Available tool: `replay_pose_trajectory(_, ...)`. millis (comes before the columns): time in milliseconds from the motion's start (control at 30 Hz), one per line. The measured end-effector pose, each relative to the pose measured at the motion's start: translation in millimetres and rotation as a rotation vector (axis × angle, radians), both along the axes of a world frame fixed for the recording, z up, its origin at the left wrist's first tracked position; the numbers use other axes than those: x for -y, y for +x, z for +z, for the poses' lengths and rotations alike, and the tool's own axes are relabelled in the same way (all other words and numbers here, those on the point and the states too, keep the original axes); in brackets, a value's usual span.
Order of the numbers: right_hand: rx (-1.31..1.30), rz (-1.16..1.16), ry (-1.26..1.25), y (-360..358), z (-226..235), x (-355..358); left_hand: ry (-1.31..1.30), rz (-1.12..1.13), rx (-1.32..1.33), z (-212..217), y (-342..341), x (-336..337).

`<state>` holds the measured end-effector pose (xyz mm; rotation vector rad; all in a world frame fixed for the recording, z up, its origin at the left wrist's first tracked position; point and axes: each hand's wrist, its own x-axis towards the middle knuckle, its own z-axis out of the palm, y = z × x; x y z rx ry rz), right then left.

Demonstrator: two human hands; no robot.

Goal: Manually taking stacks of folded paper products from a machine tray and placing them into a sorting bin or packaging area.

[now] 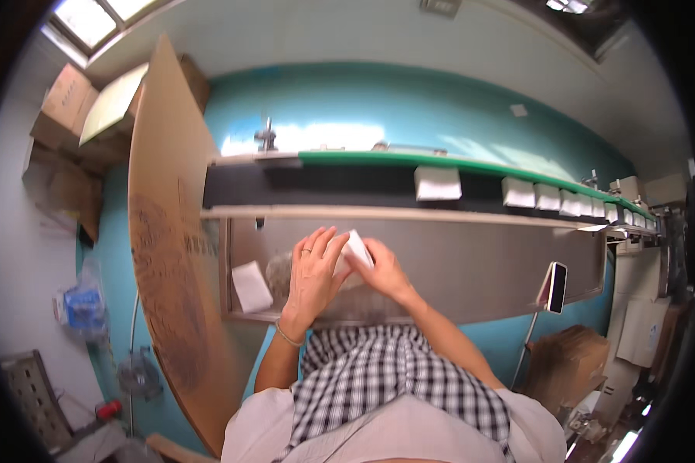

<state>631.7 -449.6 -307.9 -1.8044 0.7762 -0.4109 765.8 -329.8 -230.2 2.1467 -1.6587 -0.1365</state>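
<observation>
Clothing: white cloth shirt, black-and-white checked apron
Left hand: pinching small white rectangular box
Right hand: pinching it too

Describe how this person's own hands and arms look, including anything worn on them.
The gloveless left hand wears a ring and, at the wrist, a pale bracelet; the right hand is gloveless too, with no jewellery showing. Short whitish sleeves leave the forearms bare.

White block partly covered by left hand and right hand, grey thing partly behind left hand; blue bundle blurred
</observation>
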Motion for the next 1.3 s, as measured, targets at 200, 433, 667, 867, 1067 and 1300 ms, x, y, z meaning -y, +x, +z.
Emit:
replay_pose_trajectory(200, 0.088, -0.099, 0.638, 2, -17, 14, -0.298, 0.582, -0.331, -19, -61, -63)
replay_pose_trajectory(433, 0.004, 0.009, 0.527, -13, -18, 6, -0.337, 0.765, -0.438, -44, -78, -73)
replay_pose_trajectory(667, -0.068, -0.024, 0.176, -4, -11, 3, -0.238, 0.729, -0.672, -54, -76, -53)
replay_pose_trajectory(867, -0.051, -0.159, 0.102, -21, -20, 25, -0.223, 0.471, -0.532, -62, -58, -5)
replay_pose_trajectory(1067, 0.000, -0.002, 0.305, -45, -51, 59, 0.119, 0.409, -0.296, -63, -53, 19)
replay_pose_trajectory(1300, 0.059, -0.351, 0.584, -47, -42, 63, -0.064, 0.349, -0.375, -62, -57, 46)
